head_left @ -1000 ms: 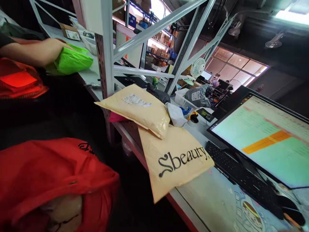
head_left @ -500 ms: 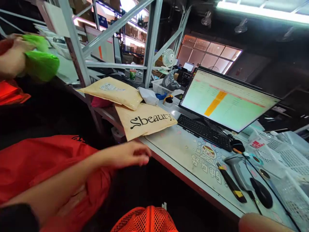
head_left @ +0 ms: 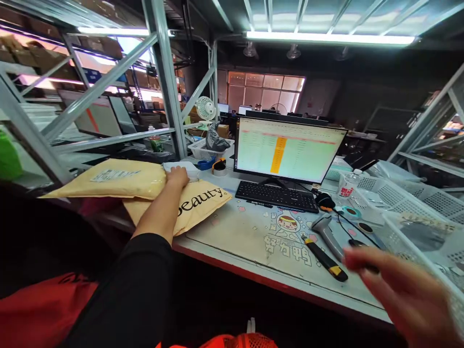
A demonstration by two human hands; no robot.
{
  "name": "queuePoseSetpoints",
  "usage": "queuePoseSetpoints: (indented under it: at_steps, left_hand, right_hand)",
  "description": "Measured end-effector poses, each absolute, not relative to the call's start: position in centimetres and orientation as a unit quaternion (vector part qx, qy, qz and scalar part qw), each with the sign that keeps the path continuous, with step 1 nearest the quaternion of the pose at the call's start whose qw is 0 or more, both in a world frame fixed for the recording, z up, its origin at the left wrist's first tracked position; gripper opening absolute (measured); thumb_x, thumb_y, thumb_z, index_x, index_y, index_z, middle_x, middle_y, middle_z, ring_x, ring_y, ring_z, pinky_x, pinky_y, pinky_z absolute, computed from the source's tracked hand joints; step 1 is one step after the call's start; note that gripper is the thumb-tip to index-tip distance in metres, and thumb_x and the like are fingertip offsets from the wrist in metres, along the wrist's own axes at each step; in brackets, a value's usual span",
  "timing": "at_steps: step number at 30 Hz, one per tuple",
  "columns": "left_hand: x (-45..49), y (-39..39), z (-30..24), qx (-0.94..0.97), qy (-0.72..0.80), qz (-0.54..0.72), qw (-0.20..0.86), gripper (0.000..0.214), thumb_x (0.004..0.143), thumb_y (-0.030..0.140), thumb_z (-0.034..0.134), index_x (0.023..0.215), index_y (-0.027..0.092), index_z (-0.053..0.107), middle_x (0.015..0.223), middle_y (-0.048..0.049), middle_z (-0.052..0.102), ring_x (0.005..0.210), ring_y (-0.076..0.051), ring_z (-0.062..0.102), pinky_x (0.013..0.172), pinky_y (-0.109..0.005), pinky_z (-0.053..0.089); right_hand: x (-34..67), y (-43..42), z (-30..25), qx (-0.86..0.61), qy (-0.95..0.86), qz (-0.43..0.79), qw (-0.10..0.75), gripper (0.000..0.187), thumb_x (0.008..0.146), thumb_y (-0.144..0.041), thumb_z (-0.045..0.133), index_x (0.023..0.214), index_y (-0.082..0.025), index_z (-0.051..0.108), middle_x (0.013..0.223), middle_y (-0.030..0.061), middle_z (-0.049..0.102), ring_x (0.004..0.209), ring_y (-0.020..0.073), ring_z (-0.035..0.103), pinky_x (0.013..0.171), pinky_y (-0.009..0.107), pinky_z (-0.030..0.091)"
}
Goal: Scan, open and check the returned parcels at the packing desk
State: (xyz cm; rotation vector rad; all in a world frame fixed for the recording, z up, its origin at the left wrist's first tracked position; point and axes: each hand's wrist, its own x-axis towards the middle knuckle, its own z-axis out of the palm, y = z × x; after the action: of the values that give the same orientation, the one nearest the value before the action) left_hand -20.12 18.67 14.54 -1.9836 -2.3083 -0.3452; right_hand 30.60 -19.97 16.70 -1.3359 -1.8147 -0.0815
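My left hand (head_left: pixel 177 177) reaches across the padded mailers, its fingers bent onto a small white packet (head_left: pixel 190 170) at the back of the pile. Below it lies a yellow mailer with black lettering (head_left: pixel 203 200), partly hidden by my forearm. To the left, another yellow mailer with a label (head_left: pixel 119 179) rests on top. My right hand (head_left: pixel 402 285), smeared by motion, hovers over the desk's right side with thumb and fingers apart. Near it are a dark computer mouse (head_left: pixel 357 243), a grey barcode scanner (head_left: pixel 328 237) and a black and yellow box cutter (head_left: pixel 326 261).
A monitor (head_left: pixel 290 150) stands behind a black keyboard (head_left: pixel 277 195) on the desk mat. White baskets (head_left: pixel 427 227) and a bottle (head_left: pixel 350 183) are at the right. Tape rolls (head_left: pixel 219 166) lie left of the monitor. Metal rack posts (head_left: pixel 168 82) rise behind the mailers. Red bags (head_left: pixel 43 309) are below left.
My view has swung right. My left hand has gone from in front of the desk edge up to the white packet. My right hand has come into view over the desk.
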Motion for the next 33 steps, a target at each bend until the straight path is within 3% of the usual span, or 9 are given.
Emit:
queuePoseSetpoints:
  at_steps: [1,4,9,13,15,17,23,28,33]
  left_hand:
    - [-20.0,19.0,14.5,-0.647,-0.753,-0.109,0.047,0.057,0.089,0.031,0.066,0.132,-0.006,0.06,0.141,-0.0397,0.055,0.135,-0.05,0.049,0.107,-0.062,0.038]
    - [-19.1,19.3,15.2,-0.663,-0.736,-0.112,0.081,0.044,0.095,0.023,0.053,0.13,-0.002,0.063,0.143,-0.035,0.056,0.14,-0.047,0.043,0.111,-0.062,0.032]
    - [-16.4,14.3,18.1,-0.702,-0.621,-0.335,0.101,0.038,0.101,0.032,0.049,0.125,0.009,0.066,0.135,-0.023,0.065,0.128,-0.039,0.056,0.11,-0.053,0.041]
    - [-11.7,5.8,17.2,-0.59,-0.506,-0.602,-0.184,0.038,0.101,0.047,0.05,0.098,0.014,0.069,0.091,-0.0083,0.073,0.093,-0.025,0.068,0.087,-0.035,0.054]
    - [-8.4,2.0,14.8,-0.462,-0.431,-0.66,-0.406,0.033,0.095,0.046,0.057,0.091,0.016,0.069,0.086,-0.0059,0.073,0.088,-0.023,0.069,0.078,-0.032,0.056]
    - [-5.2,-0.8,11.9,-0.397,-0.417,-0.652,-0.494,0.027,0.088,0.042,0.063,0.088,0.016,0.07,0.084,-0.0056,0.075,0.083,-0.023,0.071,0.072,-0.031,0.057]
    - [-0.2,-3.0,5.7,-0.141,-0.435,-0.62,-0.638,0.007,0.074,0.021,0.071,0.078,0.015,0.069,0.069,-0.0008,0.072,0.06,-0.015,0.066,0.056,-0.023,0.052]
    - [0.6,-2.5,4.8,-0.163,-0.437,-0.604,-0.647,0.008,0.075,0.022,0.072,0.078,0.015,0.071,0.069,-0.0001,0.071,0.056,-0.013,0.061,0.051,-0.021,0.046]
    - [2.3,-2.5,4.2,-0.195,-0.45,-0.568,-0.661,0.018,0.074,0.03,0.078,0.073,0.015,0.068,0.063,0.0018,0.067,0.053,-0.011,0.055,0.049,-0.021,0.041]
  right_hand:
    - [31.8,-17.9,15.3,-0.564,-0.701,-0.048,0.433,0.025,0.097,-0.048,0.063,0.11,-0.033,0.077,0.089,0.001,0.079,0.075,0.0233,0.075,0.067,0.035,0.061]
    - [36.5,-11.8,10.2,-0.715,-0.596,-0.033,0.363,0.043,0.091,-0.049,0.058,0.118,-0.019,0.075,0.098,0.0088,0.079,0.087,0.0283,0.076,0.077,0.04,0.06]
    - [41.1,-6.6,4.3,-0.832,-0.536,-0.018,0.141,0.071,0.097,-0.051,0.046,0.149,-0.004,0.053,0.142,0.0267,0.063,0.128,0.042,0.063,0.103,0.051,0.051]
    - [40.7,-4.9,3.3,-0.856,-0.514,0.024,0.045,0.074,0.097,-0.057,0.048,0.148,-0.004,0.05,0.136,0.0292,0.065,0.122,0.0424,0.066,0.098,0.051,0.053]
    - [40.0,-4.1,3.2,-0.864,-0.502,0.033,0.016,0.07,0.095,-0.055,0.052,0.143,-0.005,0.053,0.129,0.0275,0.068,0.117,0.0411,0.069,0.094,0.049,0.054]
    - [39.3,-3.4,3.1,-0.865,-0.501,0.027,-0.002,0.065,0.094,-0.051,0.054,0.139,-0.003,0.056,0.127,0.0272,0.069,0.116,0.0408,0.069,0.093,0.048,0.055]
    - [38.4,-3.8,5.4,-0.873,-0.486,0.024,0.021,0.054,0.096,-0.043,0.049,0.129,-0.003,0.064,0.122,0.031,0.069,0.116,0.0424,0.069,0.092,0.048,0.054]
    - [38.0,-8.7,11.6,-0.781,-0.587,0.122,0.174,0.052,0.09,-0.061,0.061,0.12,-0.02,0.073,0.091,0.013,0.077,0.081,0.0321,0.074,0.074,0.042,0.059]
    - [34.3,-13.3,17.0,-0.573,-0.757,0.155,0.272,0.048,0.081,-0.063,0.075,0.119,-0.033,0.078,0.114,0.0028,0.079,0.105,0.0323,0.074,0.093,0.042,0.062]
